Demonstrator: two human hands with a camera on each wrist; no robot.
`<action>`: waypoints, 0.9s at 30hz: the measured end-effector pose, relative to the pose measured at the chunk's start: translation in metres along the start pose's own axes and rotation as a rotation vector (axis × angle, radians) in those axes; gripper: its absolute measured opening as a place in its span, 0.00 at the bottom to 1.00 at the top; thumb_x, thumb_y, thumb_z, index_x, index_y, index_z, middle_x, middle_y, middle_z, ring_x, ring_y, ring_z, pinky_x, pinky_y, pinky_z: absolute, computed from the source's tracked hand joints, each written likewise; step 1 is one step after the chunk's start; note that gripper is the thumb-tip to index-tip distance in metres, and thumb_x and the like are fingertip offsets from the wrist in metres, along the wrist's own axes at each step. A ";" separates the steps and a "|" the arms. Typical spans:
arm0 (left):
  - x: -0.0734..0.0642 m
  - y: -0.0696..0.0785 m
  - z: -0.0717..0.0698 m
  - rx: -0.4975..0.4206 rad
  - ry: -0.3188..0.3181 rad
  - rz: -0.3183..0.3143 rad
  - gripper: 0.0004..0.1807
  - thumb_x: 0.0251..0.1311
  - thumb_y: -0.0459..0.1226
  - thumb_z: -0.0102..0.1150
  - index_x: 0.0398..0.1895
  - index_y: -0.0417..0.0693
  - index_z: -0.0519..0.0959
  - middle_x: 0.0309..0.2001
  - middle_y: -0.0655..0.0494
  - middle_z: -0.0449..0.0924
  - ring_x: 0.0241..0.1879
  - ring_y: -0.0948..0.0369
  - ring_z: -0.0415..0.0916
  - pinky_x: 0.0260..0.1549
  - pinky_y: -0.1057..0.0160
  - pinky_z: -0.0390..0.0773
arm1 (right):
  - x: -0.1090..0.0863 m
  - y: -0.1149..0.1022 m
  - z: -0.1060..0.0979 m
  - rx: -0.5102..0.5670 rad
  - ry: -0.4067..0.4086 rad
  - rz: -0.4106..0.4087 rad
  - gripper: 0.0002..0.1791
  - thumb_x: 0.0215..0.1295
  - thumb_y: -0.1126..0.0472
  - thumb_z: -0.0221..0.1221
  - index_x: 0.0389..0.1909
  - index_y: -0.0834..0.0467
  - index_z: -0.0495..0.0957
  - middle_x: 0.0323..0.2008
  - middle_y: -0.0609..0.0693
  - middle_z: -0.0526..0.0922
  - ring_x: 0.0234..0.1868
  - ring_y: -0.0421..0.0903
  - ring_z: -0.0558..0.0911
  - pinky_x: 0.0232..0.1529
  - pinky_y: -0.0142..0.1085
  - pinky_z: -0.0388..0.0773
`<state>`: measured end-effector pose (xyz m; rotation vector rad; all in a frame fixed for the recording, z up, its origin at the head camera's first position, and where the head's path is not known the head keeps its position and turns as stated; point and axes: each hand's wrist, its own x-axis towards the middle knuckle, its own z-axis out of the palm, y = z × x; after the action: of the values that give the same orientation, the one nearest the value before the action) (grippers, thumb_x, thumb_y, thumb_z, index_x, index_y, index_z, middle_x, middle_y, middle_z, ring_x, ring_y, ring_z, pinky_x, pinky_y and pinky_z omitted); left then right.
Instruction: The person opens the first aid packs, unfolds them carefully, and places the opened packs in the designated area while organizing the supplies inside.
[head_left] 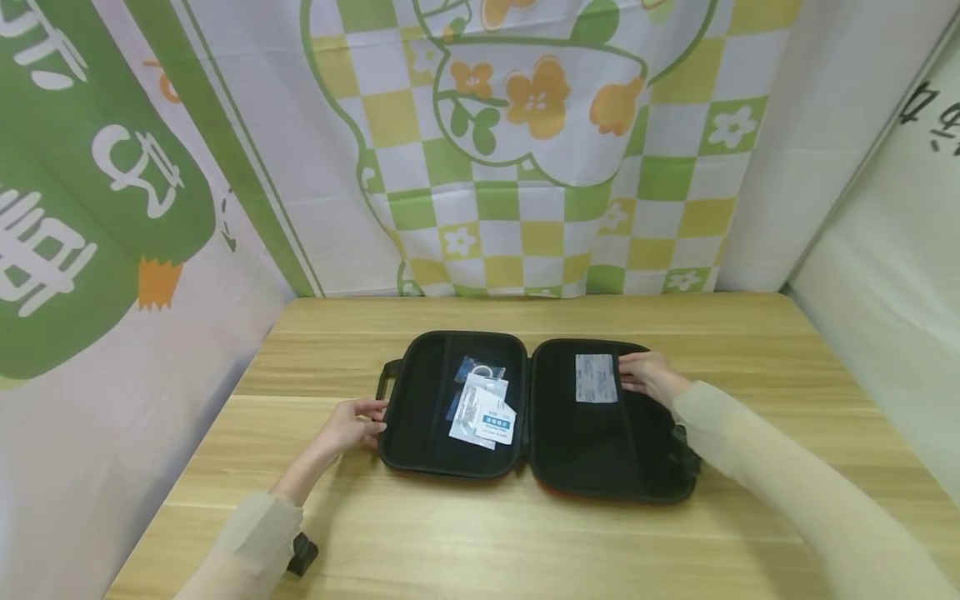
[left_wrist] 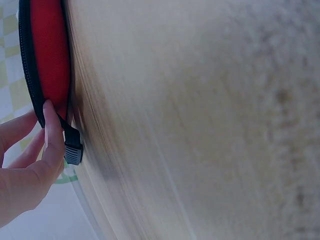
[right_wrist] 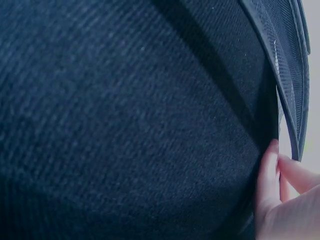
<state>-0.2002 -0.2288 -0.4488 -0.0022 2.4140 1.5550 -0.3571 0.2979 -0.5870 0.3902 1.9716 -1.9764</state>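
Note:
A zip case (head_left: 583,450) with a black lining and red outer shell (left_wrist: 50,55) lies unfolded on the table. My left hand (head_left: 352,427) pinches its left rim beside the carry handle (head_left: 387,377), thumb against the red side. In the right half, a flat grey packet with printing (head_left: 596,378) sits at the mesh pocket (right_wrist: 280,60). My right hand (head_left: 651,377) pinches the packet's right edge at the pocket's opening; the fingertips are partly hidden there. White sachets (head_left: 493,420) and a clear bag with a white ring (head_left: 482,369) lie in the left half.
The wooden table (head_left: 450,542) reaches back to a patterned cloth (head_left: 517,208). A black buckle (left_wrist: 73,147) hangs at the case's left side. Dark straps (head_left: 684,454) show at its right edge.

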 end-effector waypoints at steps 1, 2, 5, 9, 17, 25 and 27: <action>0.000 0.000 0.000 -0.003 0.003 -0.002 0.22 0.52 0.22 0.52 0.53 0.25 0.66 0.36 0.42 0.70 0.25 0.63 0.73 0.26 0.62 0.80 | 0.001 -0.001 0.002 0.007 0.008 -0.014 0.14 0.49 0.73 0.60 0.40 0.65 0.78 0.32 0.60 0.82 0.29 0.51 0.81 0.30 0.41 0.80; -0.001 0.000 0.000 -0.005 0.005 -0.005 0.22 0.51 0.22 0.52 0.53 0.25 0.66 0.36 0.42 0.70 0.24 0.63 0.73 0.26 0.62 0.80 | -0.001 -0.003 0.004 0.008 0.027 -0.018 0.14 0.48 0.73 0.61 0.39 0.66 0.78 0.31 0.61 0.82 0.29 0.51 0.81 0.29 0.41 0.80; -0.001 -0.001 0.001 -0.010 0.002 -0.009 0.22 0.52 0.22 0.52 0.53 0.25 0.66 0.36 0.42 0.70 0.25 0.62 0.73 0.26 0.62 0.80 | 0.001 -0.003 0.005 -0.011 0.090 -0.010 0.14 0.46 0.74 0.62 0.37 0.66 0.79 0.30 0.60 0.82 0.28 0.51 0.81 0.29 0.41 0.80; 0.000 0.000 0.000 -0.014 -0.001 -0.011 0.22 0.52 0.22 0.52 0.53 0.25 0.66 0.37 0.42 0.69 0.25 0.62 0.73 0.27 0.61 0.80 | 0.018 0.005 -0.002 -0.018 0.108 -0.005 0.12 0.42 0.73 0.65 0.32 0.63 0.80 0.26 0.56 0.82 0.27 0.49 0.81 0.29 0.40 0.80; -0.001 0.003 -0.001 -0.016 -0.010 0.005 0.22 0.52 0.22 0.52 0.53 0.23 0.65 0.36 0.41 0.69 0.24 0.63 0.73 0.27 0.60 0.80 | 0.052 0.025 -0.019 0.017 0.089 -0.016 0.14 0.40 0.73 0.65 0.33 0.62 0.81 0.28 0.55 0.82 0.28 0.49 0.81 0.31 0.41 0.80; -0.001 0.003 0.000 0.000 -0.013 0.012 0.22 0.52 0.22 0.51 0.53 0.23 0.64 0.36 0.41 0.69 0.24 0.63 0.73 0.26 0.61 0.80 | 0.009 -0.003 0.000 0.017 0.072 -0.016 0.15 0.41 0.74 0.65 0.35 0.65 0.80 0.30 0.59 0.82 0.30 0.51 0.82 0.32 0.42 0.80; -0.001 0.003 0.000 -0.002 -0.011 0.010 0.22 0.52 0.21 0.52 0.53 0.23 0.65 0.36 0.41 0.69 0.24 0.63 0.73 0.26 0.61 0.80 | -0.010 -0.015 0.008 0.003 0.048 -0.007 0.17 0.41 0.72 0.66 0.37 0.65 0.79 0.31 0.60 0.82 0.32 0.51 0.82 0.34 0.41 0.80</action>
<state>-0.1994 -0.2280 -0.4458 0.0183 2.4072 1.5575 -0.3541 0.2903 -0.5689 0.4351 2.0017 -1.9926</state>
